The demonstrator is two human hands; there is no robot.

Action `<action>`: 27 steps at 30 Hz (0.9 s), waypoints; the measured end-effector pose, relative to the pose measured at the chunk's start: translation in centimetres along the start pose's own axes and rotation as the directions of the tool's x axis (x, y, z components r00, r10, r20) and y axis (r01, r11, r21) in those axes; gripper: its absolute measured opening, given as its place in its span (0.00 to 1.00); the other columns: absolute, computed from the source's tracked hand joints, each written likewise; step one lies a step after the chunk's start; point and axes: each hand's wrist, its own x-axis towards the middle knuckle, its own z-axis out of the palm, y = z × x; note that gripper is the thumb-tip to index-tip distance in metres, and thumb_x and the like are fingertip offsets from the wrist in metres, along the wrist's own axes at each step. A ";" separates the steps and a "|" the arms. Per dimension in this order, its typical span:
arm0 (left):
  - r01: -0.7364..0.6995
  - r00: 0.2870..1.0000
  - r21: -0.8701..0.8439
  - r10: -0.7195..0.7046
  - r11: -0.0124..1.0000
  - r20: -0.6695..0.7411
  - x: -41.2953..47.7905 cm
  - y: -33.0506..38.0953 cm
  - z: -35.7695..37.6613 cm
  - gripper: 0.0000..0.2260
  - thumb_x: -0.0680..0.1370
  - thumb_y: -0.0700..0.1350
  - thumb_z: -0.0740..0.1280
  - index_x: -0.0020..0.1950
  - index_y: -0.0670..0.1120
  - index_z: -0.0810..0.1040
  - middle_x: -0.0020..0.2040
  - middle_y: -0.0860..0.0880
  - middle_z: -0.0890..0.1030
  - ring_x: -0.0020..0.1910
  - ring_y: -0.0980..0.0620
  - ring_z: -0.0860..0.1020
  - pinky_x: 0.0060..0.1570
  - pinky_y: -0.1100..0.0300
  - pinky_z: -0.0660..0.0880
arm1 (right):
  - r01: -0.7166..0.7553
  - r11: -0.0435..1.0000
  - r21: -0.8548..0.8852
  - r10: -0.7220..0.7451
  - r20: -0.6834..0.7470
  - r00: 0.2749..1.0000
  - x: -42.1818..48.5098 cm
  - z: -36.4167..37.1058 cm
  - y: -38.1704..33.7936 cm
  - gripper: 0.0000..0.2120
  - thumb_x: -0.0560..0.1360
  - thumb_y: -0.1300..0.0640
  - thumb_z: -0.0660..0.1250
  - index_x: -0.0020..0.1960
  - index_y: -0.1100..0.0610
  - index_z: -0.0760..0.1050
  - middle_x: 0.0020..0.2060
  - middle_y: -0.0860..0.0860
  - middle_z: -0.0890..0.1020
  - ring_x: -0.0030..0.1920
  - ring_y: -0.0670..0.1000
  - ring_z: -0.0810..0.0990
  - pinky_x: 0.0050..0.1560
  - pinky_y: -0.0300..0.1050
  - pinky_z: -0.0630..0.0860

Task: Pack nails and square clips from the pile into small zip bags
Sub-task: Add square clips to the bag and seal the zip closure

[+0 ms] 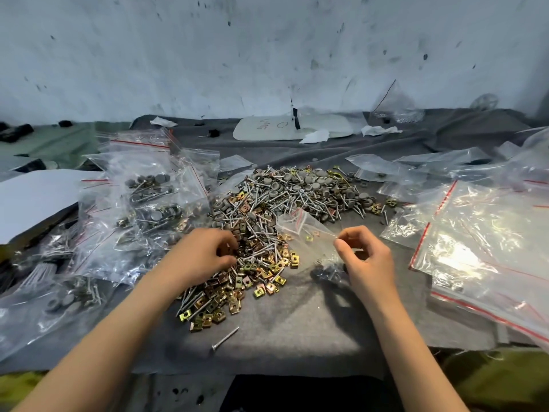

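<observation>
- Head view: a grey cloth-covered surface is recorded, with a large pile of nails, grey round caps and square clips at its middle.
- Brass-coloured square clips are massed on the near side of the pile; the nails and caps lie mostly on its far side.
- The left hand is set on the near left part of the pile, fingers curled down among the clips. Whether anything is pinched cannot be told.
- The right hand is raised just right of the pile, with one edge of a small zip bag pinched between thumb and forefinger.
- The small zip bag is held above the near right edge of the pile, its red-striped mouth turned towards the pile. A few clips are seen inside it.
- One loose nail lies apart, near the front edge of the surface.
- Filled zip bags are heaped along the left edge.
- Empty zip bags are stacked at the right edge.
- A white board with red marking lies at the back edge.
</observation>
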 end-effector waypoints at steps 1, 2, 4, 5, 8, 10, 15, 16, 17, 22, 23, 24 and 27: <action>-0.007 1.000 0.005 0.007 1.000 -0.006 -0.1 -0.2 0.3 0.11 0.75 0.49 0.70 0.57 0.52 0.78 0.51 0.54 0.80 0.46 0.58 0.76 0.52 0.63 0.74 | -0.009 1.000 0.008 0.009 0.005 1.000 0.0 0.0 0.0 0.11 0.74 0.62 0.70 0.38 0.47 0.75 0.33 0.43 0.79 0.35 0.40 0.76 0.37 0.37 0.73; -0.012 1.000 -0.011 0.012 1.000 -0.026 -0.3 -0.4 0.5 0.11 0.75 0.48 0.71 0.56 0.52 0.78 0.50 0.54 0.80 0.46 0.58 0.76 0.53 0.63 0.75 | -0.018 1.000 0.015 0.018 0.011 1.000 0.0 0.0 0.0 0.10 0.74 0.62 0.70 0.39 0.48 0.75 0.33 0.42 0.79 0.34 0.40 0.76 0.37 0.40 0.73; -0.026 0.996 -0.053 0.021 0.998 -0.085 -0.4 -0.8 0.5 0.09 0.75 0.44 0.71 0.55 0.51 0.79 0.50 0.53 0.80 0.45 0.58 0.75 0.50 0.65 0.73 | -0.034 0.999 0.025 0.033 0.021 0.999 0.0 0.0 0.1 0.09 0.74 0.61 0.70 0.39 0.49 0.75 0.33 0.41 0.79 0.34 0.40 0.76 0.37 0.43 0.74; -0.032 0.991 -0.069 0.023 0.997 -0.132 -0.4 -0.9 0.4 0.09 0.75 0.44 0.71 0.54 0.50 0.80 0.51 0.53 0.80 0.45 0.58 0.75 0.49 0.66 0.71 | -0.038 0.999 0.026 0.037 0.025 0.999 0.0 0.0 0.1 0.09 0.74 0.61 0.70 0.39 0.49 0.75 0.33 0.41 0.79 0.34 0.40 0.76 0.37 0.43 0.74; -0.018 0.975 -0.078 0.000 0.997 -0.223 -0.5 -1.2 0.0 0.09 0.75 0.42 0.70 0.55 0.48 0.80 0.53 0.53 0.77 0.48 0.56 0.74 0.51 0.65 0.70 | -0.044 0.999 0.032 0.043 0.031 0.999 0.0 0.0 0.1 0.09 0.74 0.61 0.70 0.39 0.49 0.75 0.33 0.40 0.79 0.33 0.40 0.76 0.36 0.42 0.73; 0.000 0.984 -0.030 -0.005 1.000 -0.180 -0.5 -1.2 0.2 0.10 0.76 0.41 0.69 0.56 0.48 0.79 0.55 0.52 0.77 0.49 0.57 0.72 0.54 0.64 0.70 | -0.047 0.999 0.026 0.046 0.035 0.998 0.0 0.0 0.1 0.09 0.74 0.61 0.70 0.40 0.49 0.76 0.33 0.40 0.79 0.33 0.40 0.76 0.36 0.42 0.73; 0.020 0.986 0.024 -0.016 1.000 -0.165 -0.4 -0.9 0.4 0.11 0.75 0.45 0.71 0.56 0.49 0.76 0.54 0.52 0.77 0.50 0.56 0.72 0.55 0.62 0.72 | -0.045 0.998 0.034 0.044 0.034 0.998 -0.1 0.0 0.0 0.08 0.74 0.62 0.70 0.40 0.50 0.76 0.33 0.44 0.79 0.33 0.40 0.75 0.36 0.40 0.72; 0.017 0.986 0.025 -0.013 1.000 -0.169 -0.4 -0.7 0.4 0.12 0.75 0.45 0.71 0.56 0.49 0.75 0.52 0.52 0.78 0.50 0.55 0.74 0.54 0.60 0.74 | -0.045 0.998 0.035 0.044 0.033 0.998 -0.1 0.0 0.0 0.08 0.74 0.62 0.70 0.40 0.51 0.76 0.33 0.44 0.79 0.33 0.40 0.75 0.36 0.39 0.71; 0.011 0.984 0.011 -0.009 1.000 -0.179 -0.4 -0.6 0.3 0.11 0.75 0.46 0.71 0.56 0.49 0.75 0.50 0.52 0.78 0.49 0.54 0.76 0.52 0.58 0.76 | -0.046 0.998 0.036 0.045 0.036 0.998 -0.1 0.0 0.0 0.08 0.74 0.62 0.70 0.40 0.51 0.76 0.33 0.45 0.79 0.33 0.39 0.75 0.36 0.39 0.71; -0.153 0.926 -0.399 -0.010 0.904 -0.377 -0.2 2.7 -1.0 0.11 0.73 0.45 0.71 0.48 0.55 0.70 0.41 0.56 0.78 0.40 0.62 0.78 0.42 0.67 0.76 | -0.049 0.998 0.040 0.047 0.047 0.998 -0.1 0.0 0.0 0.08 0.74 0.62 0.70 0.40 0.51 0.76 0.33 0.45 0.79 0.33 0.40 0.75 0.36 0.40 0.72; -0.198 0.916 -0.466 -0.007 0.863 -0.402 0.0 3.7 -1.3 0.13 0.73 0.45 0.71 0.48 0.56 0.69 0.41 0.56 0.78 0.40 0.62 0.78 0.42 0.69 0.76 | -0.050 0.998 0.042 0.048 0.046 0.998 -0.1 0.1 0.0 0.08 0.74 0.62 0.70 0.40 0.51 0.76 0.32 0.45 0.79 0.33 0.40 0.75 0.35 0.39 0.72; -0.237 0.910 -0.517 0.002 0.823 -0.414 0.2 4.8 -1.4 0.14 0.73 0.44 0.72 0.48 0.56 0.69 0.41 0.55 0.79 0.40 0.62 0.78 0.41 0.69 0.75 | -0.047 0.998 0.047 0.045 0.042 0.998 -0.1 0.1 0.0 0.09 0.73 0.62 0.70 0.39 0.51 0.76 0.32 0.45 0.79 0.32 0.40 0.75 0.35 0.37 0.71; -0.262 0.927 -0.586 0.032 0.767 -0.373 0.7 7.1 -1.3 0.11 0.74 0.42 0.72 0.46 0.53 0.70 0.42 0.53 0.79 0.36 0.61 0.76 0.37 0.68 0.74 | -0.036 0.998 0.058 0.033 0.038 0.999 -0.1 0.1 0.1 0.10 0.73 0.64 0.70 0.38 0.51 0.76 0.30 0.42 0.79 0.31 0.39 0.74 0.33 0.31 0.69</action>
